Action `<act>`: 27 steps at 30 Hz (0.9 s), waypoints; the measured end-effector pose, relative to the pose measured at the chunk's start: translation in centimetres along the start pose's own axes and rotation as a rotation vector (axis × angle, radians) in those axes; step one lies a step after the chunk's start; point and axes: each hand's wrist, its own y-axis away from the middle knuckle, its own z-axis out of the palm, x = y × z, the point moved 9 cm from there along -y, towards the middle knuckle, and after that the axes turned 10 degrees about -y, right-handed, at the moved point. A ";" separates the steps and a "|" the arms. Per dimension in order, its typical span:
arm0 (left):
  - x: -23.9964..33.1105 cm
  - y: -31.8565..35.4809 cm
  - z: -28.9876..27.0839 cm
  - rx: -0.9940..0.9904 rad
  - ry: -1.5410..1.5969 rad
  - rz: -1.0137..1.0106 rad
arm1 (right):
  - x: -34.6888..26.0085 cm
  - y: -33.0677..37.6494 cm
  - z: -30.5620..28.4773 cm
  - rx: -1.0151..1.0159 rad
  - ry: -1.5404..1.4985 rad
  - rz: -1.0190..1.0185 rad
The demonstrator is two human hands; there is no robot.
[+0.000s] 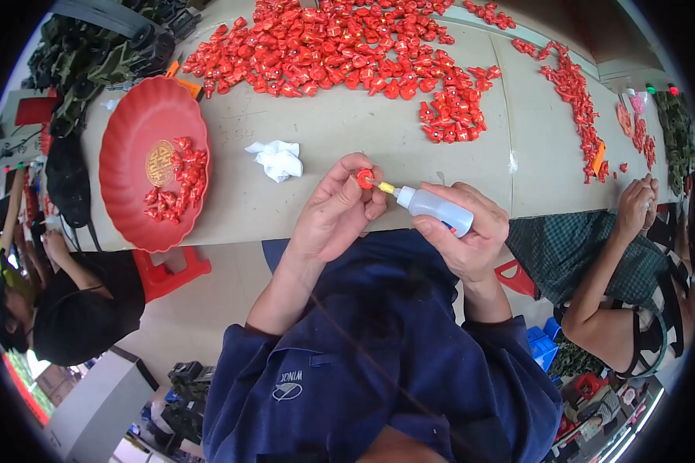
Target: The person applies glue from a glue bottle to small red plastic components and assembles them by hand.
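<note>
Red piece [364,178] is over the near side of the desk [355,123], pinched in the person's left hand [329,222], fingers closed on it. Right hand [476,233]: fingers wrapped around a translucent bottle [446,208], yellow nozzle [386,187] aimed at the piece; contact uncertain. Step, judged: applying liquid, possibly glue. Next move calls for steady aim, light squeeze. Writing: gold characters on the red tray [123,147], white lettering beside a logo [287,392] on the blue shirt [363,339]; bottle mark too small to read.

Workshop, long worktable [324,123], heaped red pieces [316,58], co-workers [85,324]
</note>
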 end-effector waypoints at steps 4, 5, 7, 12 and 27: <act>0.2 0.0 0.2 -0.002 -0.005 0.002 | 0.0 0.0 0.1 -0.006 -0.015 -0.002; 0.2 0.0 0.2 0.002 -0.006 0.004 | -0.1 0.0 0.2 -0.011 -0.013 -0.005; 0.2 0.0 0.2 0.006 -0.007 0.008 | -0.3 0.0 0.2 -0.019 -0.012 -0.011; 0.3 0.0 0.2 0.034 -0.013 0.010 | -0.4 0.1 0.0 -0.028 -0.006 -0.017; 0.3 0.0 -0.2 0.091 -0.029 0.027 | -0.1 -0.1 -0.5 0.019 0.023 -0.007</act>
